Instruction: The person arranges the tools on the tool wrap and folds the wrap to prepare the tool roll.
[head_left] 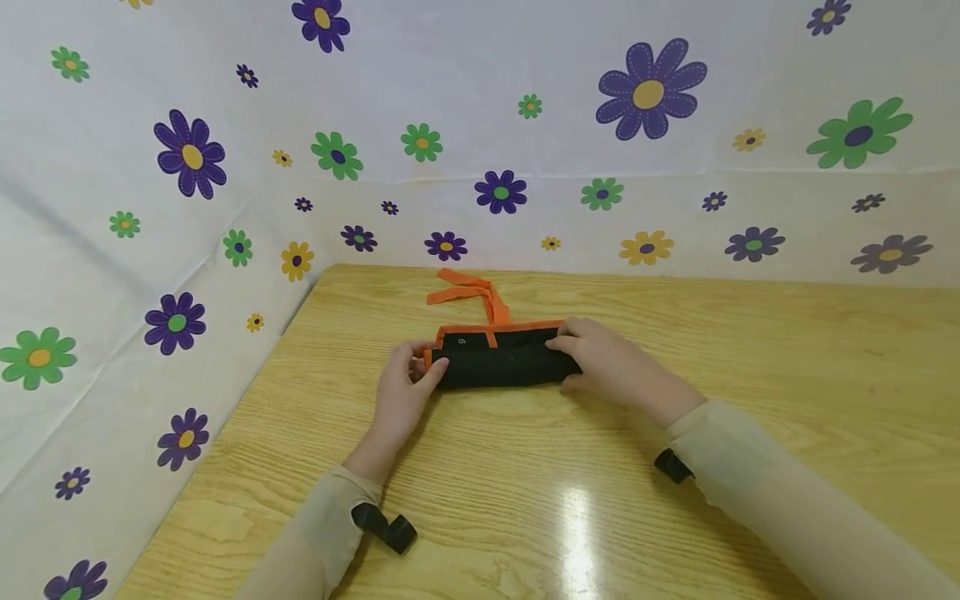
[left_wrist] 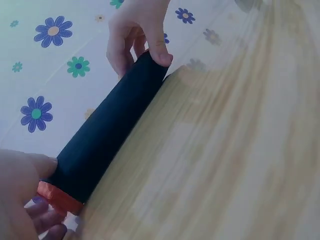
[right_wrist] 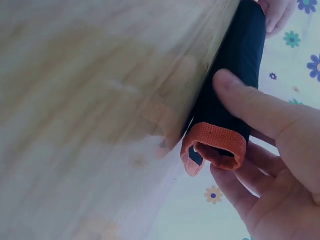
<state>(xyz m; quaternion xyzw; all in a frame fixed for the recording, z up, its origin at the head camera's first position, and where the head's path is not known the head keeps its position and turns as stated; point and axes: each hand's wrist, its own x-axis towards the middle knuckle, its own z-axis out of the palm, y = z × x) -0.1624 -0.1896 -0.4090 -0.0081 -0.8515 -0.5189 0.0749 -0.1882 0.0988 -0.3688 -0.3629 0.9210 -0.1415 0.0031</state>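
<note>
A black cloth tool roll (head_left: 510,367) with orange edging lies partly rolled up on the table, a flat strip of it showing beyond the roll. My left hand (head_left: 401,392) grips its left end, thumb over the near side. At the other end my right hand (head_left: 611,362) holds the roll, and in the right wrist view its thumb (right_wrist: 235,92) presses the cloth while the fingers curl beneath. That end shows folded layers bound in orange trim (right_wrist: 215,142). Orange tie straps (head_left: 472,292) trail from the far edge.
The wood-grain table (head_left: 525,483) meets a white flower-printed cloth (head_left: 465,83) at the back and along the left. Black straps (head_left: 386,527) hang at both wrists, below the light sleeves (head_left: 787,483).
</note>
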